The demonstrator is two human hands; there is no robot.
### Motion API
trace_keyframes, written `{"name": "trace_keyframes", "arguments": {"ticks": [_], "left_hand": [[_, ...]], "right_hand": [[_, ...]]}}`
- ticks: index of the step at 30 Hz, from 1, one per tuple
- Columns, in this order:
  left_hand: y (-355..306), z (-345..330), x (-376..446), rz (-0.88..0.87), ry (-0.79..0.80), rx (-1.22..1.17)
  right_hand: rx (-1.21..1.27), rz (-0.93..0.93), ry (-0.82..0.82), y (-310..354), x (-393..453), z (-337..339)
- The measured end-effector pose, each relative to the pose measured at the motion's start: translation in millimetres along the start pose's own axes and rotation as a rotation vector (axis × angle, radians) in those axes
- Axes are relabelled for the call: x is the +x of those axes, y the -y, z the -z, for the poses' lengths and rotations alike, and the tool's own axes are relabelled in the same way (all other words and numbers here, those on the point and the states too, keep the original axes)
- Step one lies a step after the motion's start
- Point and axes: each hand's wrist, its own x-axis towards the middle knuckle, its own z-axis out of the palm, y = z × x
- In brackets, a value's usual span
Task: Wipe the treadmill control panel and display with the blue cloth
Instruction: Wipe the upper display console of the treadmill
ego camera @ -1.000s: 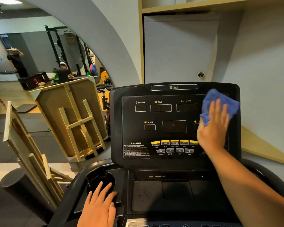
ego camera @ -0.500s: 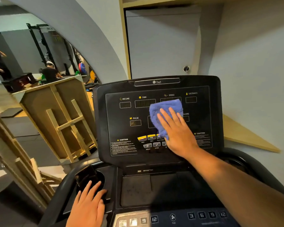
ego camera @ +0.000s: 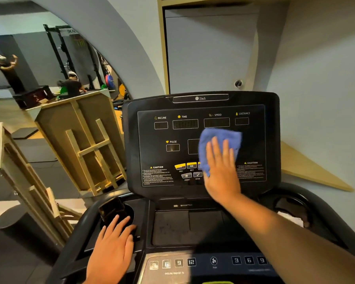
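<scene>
The black treadmill control panel (ego camera: pixel 158 152) stands upright ahead, with dark display windows (ego camera: pixel 185 124) along its top row and yellow buttons lower down. My right hand (ego camera: pixel 220 171) presses the blue cloth (ego camera: pixel 219 138) flat against the panel's middle, covering the centre window and some of the buttons. My left hand (ego camera: pixel 111 251) rests palm down on the console's left side, beside a cup holder with a dark phone (ego camera: pixel 113 210) in it. Below, a strip of number keys (ego camera: pixel 178 262) runs across the lower console.
Wooden frames (ego camera: pixel 86 148) lean to the left of the treadmill. A grey wall and a cabinet door (ego camera: pixel 205 52) stand close behind the panel. The right cup holder (ego camera: pixel 291 210) is at the console's right. People and weight racks are far off to the left.
My right hand has carried the cloth from the panel's upper right corner leftward to its middle. My left hand has stayed on the console.
</scene>
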Motion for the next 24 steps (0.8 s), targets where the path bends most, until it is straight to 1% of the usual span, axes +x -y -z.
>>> {"name": "trace_keyframes", "arguments": {"ticks": [2, 4, 5, 6, 9, 11, 13, 15, 18, 19, 20, 21, 22, 24], "left_hand": [[-0.3, 0.4, -2.8, -0.003, -0.024, -0.011], [-0.3, 0.9, -6.4, -0.007, -0.043, -0.018], [-0.4, 1.4, -7.5, -0.012, -0.047, -0.018], [-0.3, 2.4, -8.4, -0.017, -0.054, -0.023], [-1.8, 5.1, -9.1, -0.017, -0.062, -0.03], [-1.8, 5.2, -9.8, -0.023, -0.069, -0.026], [-1.0, 4.5, -10.7, -0.023, -0.074, -0.021], [-0.5, 4.8, -10.9, -0.025, -0.067, -0.029], [-1.3, 6.1, -11.9, -0.026, -0.059, -0.044], [-2.0, 6.9, -12.2, -0.026, -0.059, -0.049], [-2.4, 7.7, -12.4, -0.026, -0.059, -0.054], [-2.7, 8.3, -12.6, -0.027, -0.057, -0.057], [-2.9, 8.6, -12.9, -0.026, -0.055, -0.059], [-2.8, 8.2, -12.8, -0.027, -0.056, -0.06]], "right_hand": [[-0.03, 0.175, 0.05, 1.0, -14.8, -3.8], [-0.101, 0.325, 0.066, -24.3, -12.0, 1.5], [-0.133, 0.359, 0.071, -42.8, -9.7, 5.4], [-0.143, 0.34, 0.08, -62.9, -8.2, 11.2], [-0.082, 0.151, 0.06, -102.8, -12.2, 22.5], [-0.003, 0.01, 0.048, -93.8, -19.9, 17.8], [0.074, -0.144, 0.011, -64.4, -26.9, 7.8], [0.135, -0.269, 0.013, -28.5, -33.9, 1.4], [0.238, -0.408, 0.034, 25.9, -38.9, 3.1], [0.272, -0.428, 0.054, 44.3, -40.1, 4.2], [0.288, -0.404, 0.071, 62.7, -41.1, 4.7], [0.279, -0.337, 0.092, 81.3, -43.8, 4.9], [0.241, -0.226, 0.13, 98.5, -48.8, 2.9], [0.107, 0.078, 0.212, 121.8, -64.1, -6.7]]}}
